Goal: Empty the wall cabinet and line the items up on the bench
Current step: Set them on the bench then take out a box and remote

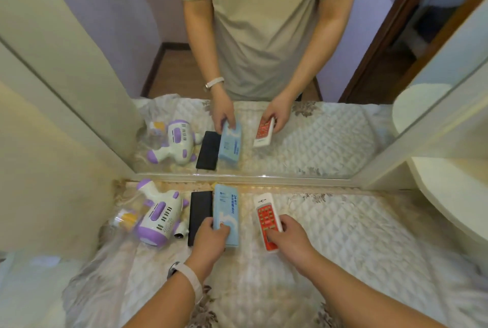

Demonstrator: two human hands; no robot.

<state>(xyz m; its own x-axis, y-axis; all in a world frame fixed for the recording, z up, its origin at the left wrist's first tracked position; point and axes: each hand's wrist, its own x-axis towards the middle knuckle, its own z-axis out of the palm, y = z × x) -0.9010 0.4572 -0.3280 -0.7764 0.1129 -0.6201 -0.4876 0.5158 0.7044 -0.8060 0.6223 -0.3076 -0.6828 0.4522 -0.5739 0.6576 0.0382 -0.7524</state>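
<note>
A light blue box [226, 203] lies on the quilted bench cover [343, 235], and my left hand [211, 235] grips its near end. To its right a red and white remote [265, 213] lies lengthwise, with my right hand [287, 238] holding its near end. A flat black box [200, 205] sits just left of the blue box, touching it. Further left a purple and white toy plane [158, 215] lies on its side, and a clear plastic bag with something yellow inside [124, 219] rests beside it.
A large mirror [343, 63] stands along the bench's far edge and reflects a person and the same items. A cream cabinet side [52, 143] walls the left. Rounded cream shelves [454, 195] jut in at the right.
</note>
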